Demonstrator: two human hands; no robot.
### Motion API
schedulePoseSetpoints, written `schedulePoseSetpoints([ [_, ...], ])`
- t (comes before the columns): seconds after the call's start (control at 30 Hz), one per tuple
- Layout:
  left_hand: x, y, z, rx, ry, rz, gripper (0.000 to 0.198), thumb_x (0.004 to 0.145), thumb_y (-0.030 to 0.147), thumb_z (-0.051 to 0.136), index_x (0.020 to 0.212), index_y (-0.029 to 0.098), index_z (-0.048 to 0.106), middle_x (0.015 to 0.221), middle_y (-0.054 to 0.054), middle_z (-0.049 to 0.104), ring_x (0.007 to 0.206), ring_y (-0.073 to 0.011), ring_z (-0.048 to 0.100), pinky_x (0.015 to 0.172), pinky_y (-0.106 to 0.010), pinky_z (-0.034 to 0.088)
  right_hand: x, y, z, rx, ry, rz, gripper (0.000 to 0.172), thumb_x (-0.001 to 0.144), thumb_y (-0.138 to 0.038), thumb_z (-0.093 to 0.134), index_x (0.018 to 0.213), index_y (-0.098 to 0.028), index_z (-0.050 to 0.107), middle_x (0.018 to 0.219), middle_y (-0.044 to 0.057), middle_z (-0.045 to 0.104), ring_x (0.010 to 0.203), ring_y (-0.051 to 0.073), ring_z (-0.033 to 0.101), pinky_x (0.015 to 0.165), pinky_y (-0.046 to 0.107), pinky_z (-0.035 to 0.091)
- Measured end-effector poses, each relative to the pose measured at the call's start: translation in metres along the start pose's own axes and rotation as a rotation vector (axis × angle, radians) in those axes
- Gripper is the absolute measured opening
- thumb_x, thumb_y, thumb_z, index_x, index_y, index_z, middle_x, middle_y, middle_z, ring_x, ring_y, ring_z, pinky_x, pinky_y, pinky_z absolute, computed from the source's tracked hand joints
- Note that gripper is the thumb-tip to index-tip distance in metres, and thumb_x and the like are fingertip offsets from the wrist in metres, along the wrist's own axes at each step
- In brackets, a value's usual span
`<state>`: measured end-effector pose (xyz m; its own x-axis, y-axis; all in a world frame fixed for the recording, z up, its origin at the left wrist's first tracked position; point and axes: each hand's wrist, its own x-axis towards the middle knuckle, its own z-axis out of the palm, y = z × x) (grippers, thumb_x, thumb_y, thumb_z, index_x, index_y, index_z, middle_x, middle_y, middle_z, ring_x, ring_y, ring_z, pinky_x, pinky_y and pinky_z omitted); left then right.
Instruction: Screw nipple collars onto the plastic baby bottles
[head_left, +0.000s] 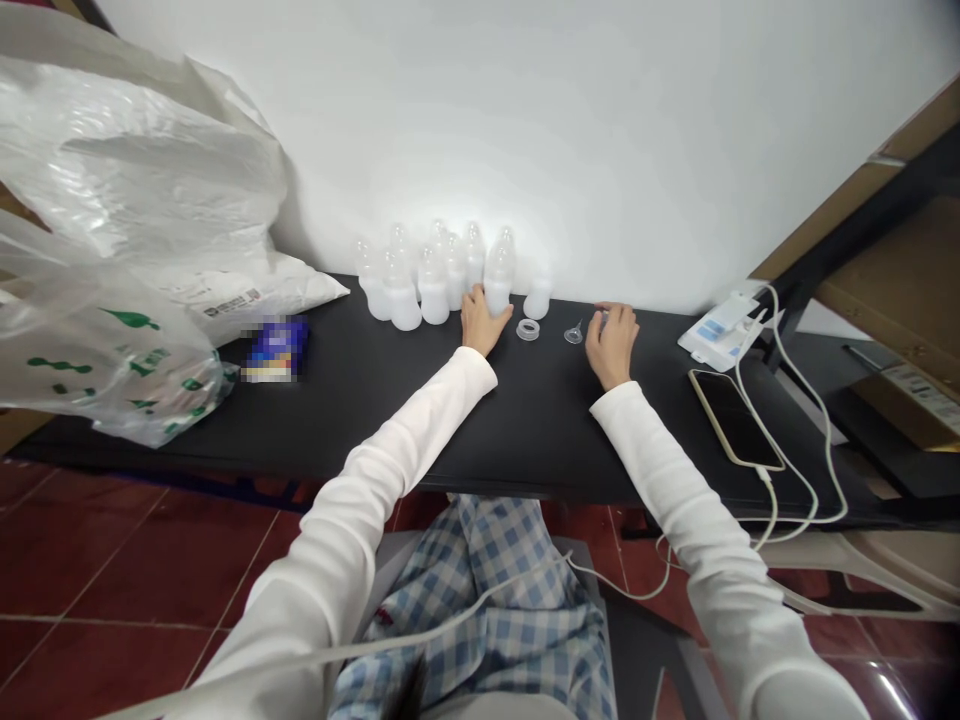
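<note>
While seated at black desk [540,440], L hand [480,325]: fingers [474,302] held close together, tips against foot of frosted plastic baby bottle [498,272] at front of group; not clearly wrapped round it, so can't tell if gripped.

R hand [613,348]: fingers [616,318] loosely curled, part-open, tips on or just over small clear piece [601,319], mostly hidden; can't tell if held.

Bottles [433,285]: group stands upright at back of desk by white wall, necks up, touching or just beside each other; matt translucent bodies, rounded shoulders, narrow clearer necks.

Between hands: clear plastic ring [528,329] lying flat, small clear funnel-shaped piece [574,334] on its side, squat frosted container [537,299] just R of group.

Handling: light fingertip contact at bottle's base looks right; thin smooth plastic, and a firm knock in so tight a group could tip neighbours.

Desk, L: clear poly bag [127,170], green-print carrier bag [97,370], blurred blue packet [276,348].

Desk, R: smartphone [735,418], white charging cable [814,450], white packet [720,330].

Below: white long sleeves [409,440], plaid trousers [480,590], red tile floor [90,640].
</note>
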<state>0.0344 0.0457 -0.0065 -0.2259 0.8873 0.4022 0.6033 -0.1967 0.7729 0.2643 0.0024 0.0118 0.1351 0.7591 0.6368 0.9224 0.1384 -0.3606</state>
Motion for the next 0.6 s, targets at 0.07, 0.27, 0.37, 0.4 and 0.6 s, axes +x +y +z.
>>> schedulePoseSetpoints([
  [0.07,-0.005,0.005,-0.002,-0.012,0.033,0.119,0.056,0.085,0.033,0.073,0.132,0.021,0.046,0.125,-0.015,0.05,0.126,-0.0308,0.053,0.113,-0.046,0.042,-0.003,-0.005,-0.001,0.102,-0.014,-0.069,0.042,0.103,-0.039,0.025,0.118,-0.017,0.058,0.12,0.017,0.062,0.115,0.028,0.057,0.102,0.05,0.042],
  [0.27,-0.02,0.02,-0.005,0.086,-0.143,0.501,0.052,0.083,0.022,0.07,0.133,0.02,0.055,0.129,-0.016,0.045,0.127,-0.0332,0.054,0.111,-0.046,0.045,-0.013,-0.018,0.002,0.57,-0.019,0.007,0.066,0.101,-0.066,0.009,0.112,-0.022,0.056,0.089,0.007,0.065,0.082,0.02,0.064,0.082,0.037,0.053],
  [0.37,-0.023,0.022,-0.004,0.111,-0.172,0.552,0.054,0.085,0.021,0.068,0.137,0.02,0.053,0.13,-0.016,0.045,0.129,-0.0333,0.054,0.111,-0.047,0.046,-0.013,-0.019,0.006,0.76,-0.037,0.154,0.065,0.096,-0.078,0.016,0.104,-0.024,0.053,0.066,-0.002,0.056,0.055,0.014,0.053,0.06,0.03,0.048],
  [0.4,-0.023,0.022,-0.005,0.11,-0.178,0.571,0.055,0.086,0.021,0.066,0.139,0.02,0.052,0.131,-0.017,0.046,0.129,-0.0327,0.055,0.112,-0.047,0.046,-0.011,-0.019,0.007,0.794,-0.032,0.192,0.064,0.093,-0.081,0.022,0.099,-0.025,0.051,0.062,-0.004,0.053,0.05,0.014,0.049,0.055,0.029,0.045],
  [0.6,-0.021,0.023,-0.008,0.046,-0.257,0.752,0.055,0.094,0.044,0.062,0.142,0.022,0.047,0.138,-0.016,0.054,0.135,-0.0297,0.054,0.119,-0.045,0.04,-0.002,-0.013,0.009,0.895,0.001,0.4,0.065,0.083,-0.09,0.033,0.07,-0.027,0.038,0.048,-0.007,0.036,0.042,0.011,0.034,0.041,0.026,0.028],
])
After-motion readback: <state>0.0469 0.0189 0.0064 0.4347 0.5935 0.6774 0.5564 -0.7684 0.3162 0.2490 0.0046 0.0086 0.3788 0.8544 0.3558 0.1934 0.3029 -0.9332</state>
